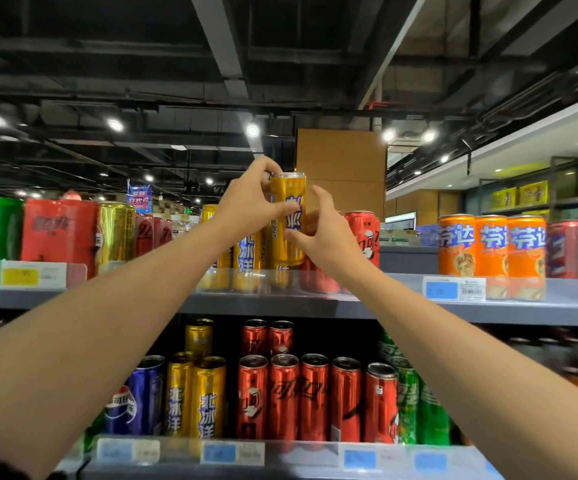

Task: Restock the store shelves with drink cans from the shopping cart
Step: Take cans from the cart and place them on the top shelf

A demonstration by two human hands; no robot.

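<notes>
Above the top shelf (315, 308), both hands (251, 199) (329, 233) pinch 1 upright, slim gold can (286, 237) with blue-white lettering.

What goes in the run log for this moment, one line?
stage: placing | object: tall gold drink can | left hand: gripping can | right hand: steadying can | location: upper grey shelf, beside gold cans

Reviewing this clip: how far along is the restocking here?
Done: both shelves already carry rows, with red cans filling the lower shelf. In hand: the left hand and right hand set a gold can onto the top shelf beside others. Left: unclear; the cart is out of view.
</notes>
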